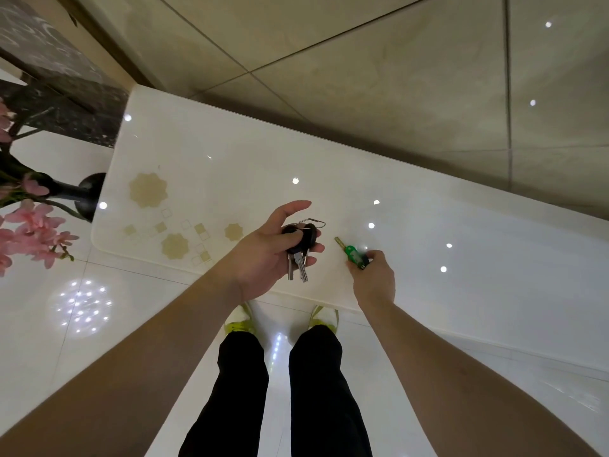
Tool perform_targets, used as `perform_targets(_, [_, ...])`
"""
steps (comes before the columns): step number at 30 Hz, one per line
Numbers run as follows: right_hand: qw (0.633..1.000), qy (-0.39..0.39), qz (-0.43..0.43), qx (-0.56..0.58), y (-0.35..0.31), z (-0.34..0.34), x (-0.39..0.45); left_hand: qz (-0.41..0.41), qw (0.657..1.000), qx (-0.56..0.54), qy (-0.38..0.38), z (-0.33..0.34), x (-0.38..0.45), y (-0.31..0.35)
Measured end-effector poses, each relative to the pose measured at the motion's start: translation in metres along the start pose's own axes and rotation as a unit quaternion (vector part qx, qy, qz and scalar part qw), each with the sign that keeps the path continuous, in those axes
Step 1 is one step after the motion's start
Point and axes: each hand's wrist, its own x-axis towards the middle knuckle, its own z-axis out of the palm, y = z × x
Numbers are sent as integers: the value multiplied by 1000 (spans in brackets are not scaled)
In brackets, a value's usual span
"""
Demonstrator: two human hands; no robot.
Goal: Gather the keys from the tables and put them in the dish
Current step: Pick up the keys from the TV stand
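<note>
left hand (268, 250): palm up over desk (428, 225) edge, I see fingers loosely curled round black key bunch (298, 247), blades hang off palm | right hand (374, 275): fingers pinching green-tagged key (350, 253) on desk | dish: not seen

No text, label or number is legible anywhere.
</note>
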Motion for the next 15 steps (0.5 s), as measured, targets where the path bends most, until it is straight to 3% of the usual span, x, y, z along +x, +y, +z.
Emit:
perform_targets(7, [999,-36,-1,-27,9,-6,3,12,999,28,-27,6,-2,-2])
perform_targets(11, [999,-38,1,28,12,-9,0,16,999,24,-25,8,-4,-4])
perform_targets(15, [986,-62,20,154,7,-13,-9,23,999,32,-14,8,-6,-8])
